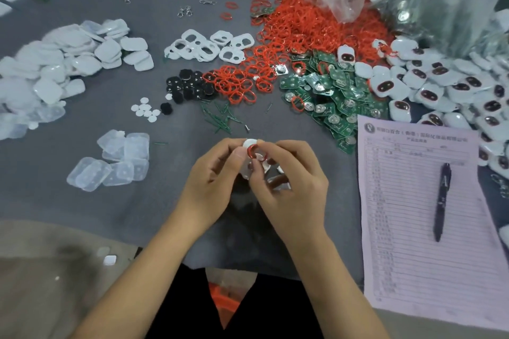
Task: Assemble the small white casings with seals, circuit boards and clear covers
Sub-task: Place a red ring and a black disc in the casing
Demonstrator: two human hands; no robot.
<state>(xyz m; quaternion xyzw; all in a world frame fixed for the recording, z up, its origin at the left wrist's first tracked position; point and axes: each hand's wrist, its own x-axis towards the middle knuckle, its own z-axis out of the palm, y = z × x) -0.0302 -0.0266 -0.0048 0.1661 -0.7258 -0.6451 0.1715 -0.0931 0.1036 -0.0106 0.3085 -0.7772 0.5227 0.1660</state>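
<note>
One head-worn wide-angle view looks forward and steeply down, close over the grey tabletop point(154, 201), both forearms entering from 6 o'clock, parts piles toward 12 o'clock.

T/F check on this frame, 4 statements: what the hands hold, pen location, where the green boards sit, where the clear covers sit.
1. Both hands, left hand and right hand, hold a white casing with a red seal on it. True.
2. The pen lies on the grey mat. False: it lies on the printed sheet.
3. The green circuit boards are piled right of the hands. True.
4. The clear covers are stacked on the sheet. False: they lie left of the hands.
</note>
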